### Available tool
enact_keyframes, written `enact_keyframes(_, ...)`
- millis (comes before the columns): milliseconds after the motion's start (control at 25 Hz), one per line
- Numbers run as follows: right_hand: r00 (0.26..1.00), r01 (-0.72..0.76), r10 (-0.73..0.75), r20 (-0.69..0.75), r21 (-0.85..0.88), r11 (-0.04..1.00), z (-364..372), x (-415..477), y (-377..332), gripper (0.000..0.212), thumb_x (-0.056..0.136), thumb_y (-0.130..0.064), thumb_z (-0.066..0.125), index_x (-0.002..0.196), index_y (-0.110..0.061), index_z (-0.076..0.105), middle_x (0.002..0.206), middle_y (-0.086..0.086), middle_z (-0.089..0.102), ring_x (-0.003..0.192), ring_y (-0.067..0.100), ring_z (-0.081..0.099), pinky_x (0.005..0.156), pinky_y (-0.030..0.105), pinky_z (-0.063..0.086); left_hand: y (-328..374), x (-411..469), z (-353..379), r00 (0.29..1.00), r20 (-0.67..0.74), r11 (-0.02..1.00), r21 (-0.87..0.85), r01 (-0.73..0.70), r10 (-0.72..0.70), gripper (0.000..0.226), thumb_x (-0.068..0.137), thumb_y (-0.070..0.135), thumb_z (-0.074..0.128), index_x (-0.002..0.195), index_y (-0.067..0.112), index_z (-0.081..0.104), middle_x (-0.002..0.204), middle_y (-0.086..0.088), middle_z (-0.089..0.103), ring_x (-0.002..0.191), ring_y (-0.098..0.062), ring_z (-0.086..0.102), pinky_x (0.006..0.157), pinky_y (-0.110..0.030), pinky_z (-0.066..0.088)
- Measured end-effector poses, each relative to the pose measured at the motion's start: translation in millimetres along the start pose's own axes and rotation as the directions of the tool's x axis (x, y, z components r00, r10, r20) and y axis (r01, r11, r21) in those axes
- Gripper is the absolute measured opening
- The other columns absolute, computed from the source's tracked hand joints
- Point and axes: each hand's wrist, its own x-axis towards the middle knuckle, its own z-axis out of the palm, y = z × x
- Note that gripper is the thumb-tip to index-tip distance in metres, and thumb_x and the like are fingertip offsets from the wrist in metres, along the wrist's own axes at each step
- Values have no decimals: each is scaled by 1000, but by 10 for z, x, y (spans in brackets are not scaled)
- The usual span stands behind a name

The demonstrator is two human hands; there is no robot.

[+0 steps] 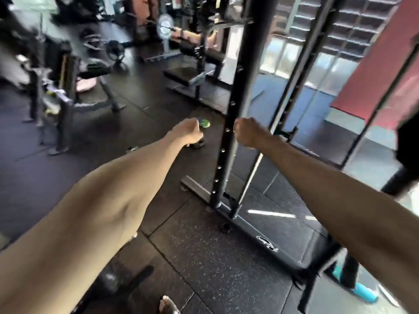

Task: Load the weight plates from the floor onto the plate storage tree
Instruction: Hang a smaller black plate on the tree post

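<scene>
Gym floor (pixel 226 257): fists, left hand (pixel 189 132) and right hand (pixel 248 132), curled empty beside rack post (pixel 238 109); small plate (pixel 205 123) beyond, unloaded.

1. Rack upright (pixel 229 137) stands centre on the floor (pixel 215 257).
2. Left hand (pixel 189 132) is just left of the upright, right hand (pixel 248 132) just right.
3. Small plate (pixel 205 123) lies on the floor left of the upright, beyond the left hand.
4. Bench (pixel 192 75) is behind the upright.

We see a small weight plate (pixel 205 123) with a green centre lying flat on the floor just left of the black rack upright (pixel 235 109).
</scene>
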Motion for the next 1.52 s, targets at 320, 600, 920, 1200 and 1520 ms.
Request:
enact_keyframes(320,864,390,-359,352,-18,921,1687,1256,-1823,25,92,-12,47,107,-5,66,112,19,68,106,38,64,89,41,52,-2447,-82,379,926,270,963,130,237,-264,33,94,21,48,63,7,47,58,-12,59,52,-27,62,59,-30,50)
enact_keyframes(600,670,571,-492,555,38,820,2776,1936,-2769,30,97,-9,42,115,-2,64,122,20,65,114,38,61,92,40,51,-3703,-40,898,815,364,880,28,475,-451,30,96,24,47,70,8,47,63,-3,48,66,-26,52,75,-37,50)
enact_keyframes(920,527,550,-508,682,182,815,3709,3432,-3204,30,96,-9,39,106,0,66,113,22,68,105,39,64,88,43,52,-4658,1080,1256,692,424,730,-97,676,-584,31,92,15,45,104,-11,56,108,-32,61,83,-43,65,74,-44,53)
enact_keyframes(1200,405,586,-437,803,139,798,4160,4755,-3437,30,98,-12,43,114,0,64,119,21,66,109,38,62,90,40,51,-5225,2250,1321,623,515,643,-169,747,-588,24,98,18,43,106,6,62,101,-11,64,95,-29,61,80,-38,49)
enact_keyframes(1520,396,516,-355,847,114,849,4673,6552,-4312,28,96,-12,43,118,-3,58,121,19,62,108,36,59,91,46,52,-6584,3844,1138,575,570,615,-148,775,-587,27,98,18,43,104,0,63,99,-21,65,84,-31,59,64,-33,38)
